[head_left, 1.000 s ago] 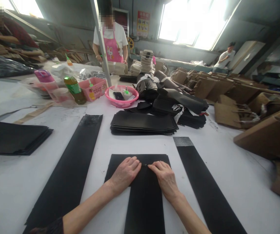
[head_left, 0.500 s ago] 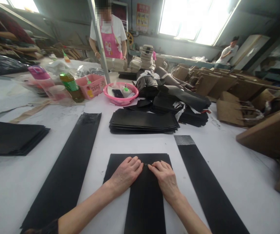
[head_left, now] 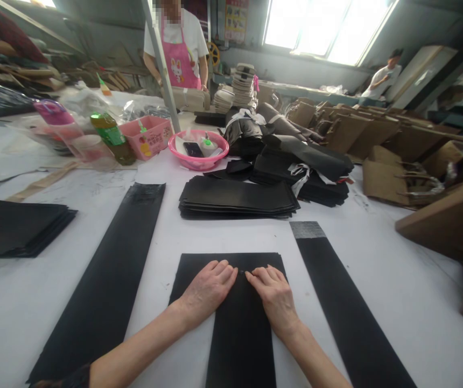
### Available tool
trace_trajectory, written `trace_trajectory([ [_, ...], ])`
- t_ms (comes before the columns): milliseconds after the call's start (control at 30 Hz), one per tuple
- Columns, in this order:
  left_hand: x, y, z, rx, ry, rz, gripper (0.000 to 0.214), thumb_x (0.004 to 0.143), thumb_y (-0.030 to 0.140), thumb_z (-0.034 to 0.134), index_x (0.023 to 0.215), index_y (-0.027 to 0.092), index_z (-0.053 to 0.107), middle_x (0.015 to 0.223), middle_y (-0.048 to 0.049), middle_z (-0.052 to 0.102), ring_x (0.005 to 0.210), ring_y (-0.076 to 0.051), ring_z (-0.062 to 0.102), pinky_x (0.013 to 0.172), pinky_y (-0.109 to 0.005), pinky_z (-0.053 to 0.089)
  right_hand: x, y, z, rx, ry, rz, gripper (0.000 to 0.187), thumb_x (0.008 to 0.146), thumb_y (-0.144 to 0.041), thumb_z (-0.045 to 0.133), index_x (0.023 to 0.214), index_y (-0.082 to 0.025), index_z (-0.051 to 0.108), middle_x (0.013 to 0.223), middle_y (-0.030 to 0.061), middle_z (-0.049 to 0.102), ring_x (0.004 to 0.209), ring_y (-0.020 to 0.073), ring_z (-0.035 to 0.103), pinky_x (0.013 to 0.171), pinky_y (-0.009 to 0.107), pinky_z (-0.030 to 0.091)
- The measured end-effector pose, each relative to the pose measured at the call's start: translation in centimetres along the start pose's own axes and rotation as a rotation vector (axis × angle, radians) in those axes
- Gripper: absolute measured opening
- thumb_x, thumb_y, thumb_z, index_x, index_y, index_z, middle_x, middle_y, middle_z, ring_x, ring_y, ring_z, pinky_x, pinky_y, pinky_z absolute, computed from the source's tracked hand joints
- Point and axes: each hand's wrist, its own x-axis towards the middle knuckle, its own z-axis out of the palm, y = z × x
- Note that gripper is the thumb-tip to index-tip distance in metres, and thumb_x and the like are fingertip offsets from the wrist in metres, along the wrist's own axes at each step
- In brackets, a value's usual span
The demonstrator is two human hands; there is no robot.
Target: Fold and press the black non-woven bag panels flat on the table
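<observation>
Head view: left hand (head_left: pixel 209 288) flat, palm down, fingers together, pressing on black sheet (head_left: pixel 239 334) lying centre of white table (head_left: pixel 377 258) near its front edge. Right hand (head_left: pixel 275 293) just beside it, also pressed on sheet, fingers curled slightly, fingertips (head_left: pixel 251 276) nearly meeting left hand's; neither hand grips anything. Long black strip (head_left: pixel 110 275) lies left of sheet, second strip (head_left: pixel 344 312) right. Stack of black sheets (head_left: pixel 237 199) beyond. Pink basin (head_left: pixel 199 153) farther back.
</observation>
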Motion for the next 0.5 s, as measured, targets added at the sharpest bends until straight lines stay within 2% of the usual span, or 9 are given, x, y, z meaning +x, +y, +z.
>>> trace_trajectory([
  [200,-0.44,0.25,0.20,0.074,0.016,0.021,0.032,0.093,0.003,0.042,0.124,0.003,0.050,0.113,-0.0126,0.055,0.113,-0.029,0.048,0.095,-0.042,0.044,-0.15,-0.22,-0.17,-0.023,0.002,0.001,0.027,0.096,-0.012,0.046,0.118,-0.022,0.059,0.102,0.0040,0.062,0.094,0.0184,0.055,0.104,0.042,0.038],
  [367,-0.37,0.41,0.44,0.063,0.020,-0.018,0.031,0.093,0.003,0.043,0.122,0.005,0.053,0.111,-0.0118,0.056,0.112,-0.027,0.050,0.094,-0.040,0.045,-0.21,-0.08,0.05,-0.022,0.008,-0.001,0.028,0.096,-0.010,0.047,0.117,-0.022,0.059,0.103,0.0042,0.062,0.095,0.0189,0.056,0.106,0.043,0.036],
  [500,-0.80,0.33,0.61,0.041,0.017,-0.037,0.037,0.090,0.001,0.040,0.124,0.009,0.053,0.110,-0.0106,0.058,0.112,-0.027,0.052,0.096,-0.041,0.045,-0.10,-0.33,0.16,-0.027,0.046,-0.003,0.025,0.095,-0.011,0.048,0.115,-0.021,0.060,0.096,0.0044,0.062,0.092,0.0183,0.056,0.104,0.042,0.037],
])
